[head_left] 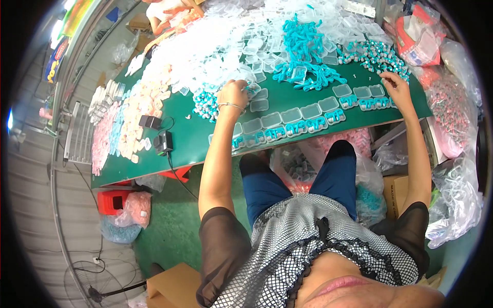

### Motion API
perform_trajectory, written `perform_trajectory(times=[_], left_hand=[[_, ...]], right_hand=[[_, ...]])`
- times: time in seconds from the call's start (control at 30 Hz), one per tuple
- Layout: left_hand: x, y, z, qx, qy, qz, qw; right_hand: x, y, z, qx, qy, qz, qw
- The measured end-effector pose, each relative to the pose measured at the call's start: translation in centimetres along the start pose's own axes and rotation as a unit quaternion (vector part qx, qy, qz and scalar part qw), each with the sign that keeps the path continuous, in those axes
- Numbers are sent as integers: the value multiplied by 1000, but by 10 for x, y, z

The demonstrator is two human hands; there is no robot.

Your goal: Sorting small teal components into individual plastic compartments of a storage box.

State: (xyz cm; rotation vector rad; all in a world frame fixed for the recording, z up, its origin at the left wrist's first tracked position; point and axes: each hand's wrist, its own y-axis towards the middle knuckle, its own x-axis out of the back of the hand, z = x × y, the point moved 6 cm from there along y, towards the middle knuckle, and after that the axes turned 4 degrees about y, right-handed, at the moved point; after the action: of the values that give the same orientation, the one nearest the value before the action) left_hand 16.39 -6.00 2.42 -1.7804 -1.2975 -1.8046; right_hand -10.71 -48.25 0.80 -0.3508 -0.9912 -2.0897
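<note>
My left hand (233,95) is over the edge of a pile of small teal and white pieces (205,104), its fingers curled under. Whatever it grips is hidden. At the table's right side my right hand (397,88) has its fingers bent but apart, beside a heap of small grey and teal pieces (372,55). Along the near edge runs a row of open clear plastic boxes (297,128) with lids flipped back. Teal cords and pale pieces lie inside them. A mound of teal cords (300,46) sits farther back between my hands.
Many clear empty boxes (215,56) cover the back of the green table (177,131). Peach pieces (154,92) and pink pieces (104,136) spread at left, near a black adapter (163,141) with a cable. Plastic bags (447,113) crowd the right. Another person (162,10) is at the far side.
</note>
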Motion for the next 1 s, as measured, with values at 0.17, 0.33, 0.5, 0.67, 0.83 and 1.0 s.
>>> perform_trajectory(times=[0.17,0.33,0.5,0.67,0.83,1.0], left_hand=[[-9,4,2,13,75,30,997],[-5,8,11,-23,7,4,1000],[-6,13,-1,38,-255,63,964],[-16,24,-55,63,-468,93,877],[-50,28,-119,74,-584,165,791],[-80,29,-206,45,-618,225,752]], right_hand=[[-8,-15,10,-104,110,39,988],[4,-24,12,-97,131,22,986],[16,-36,3,-102,161,4,982],[26,-49,6,-94,175,-21,980],[38,-61,3,-108,178,-38,977],[56,-80,-7,-96,139,-70,983]])
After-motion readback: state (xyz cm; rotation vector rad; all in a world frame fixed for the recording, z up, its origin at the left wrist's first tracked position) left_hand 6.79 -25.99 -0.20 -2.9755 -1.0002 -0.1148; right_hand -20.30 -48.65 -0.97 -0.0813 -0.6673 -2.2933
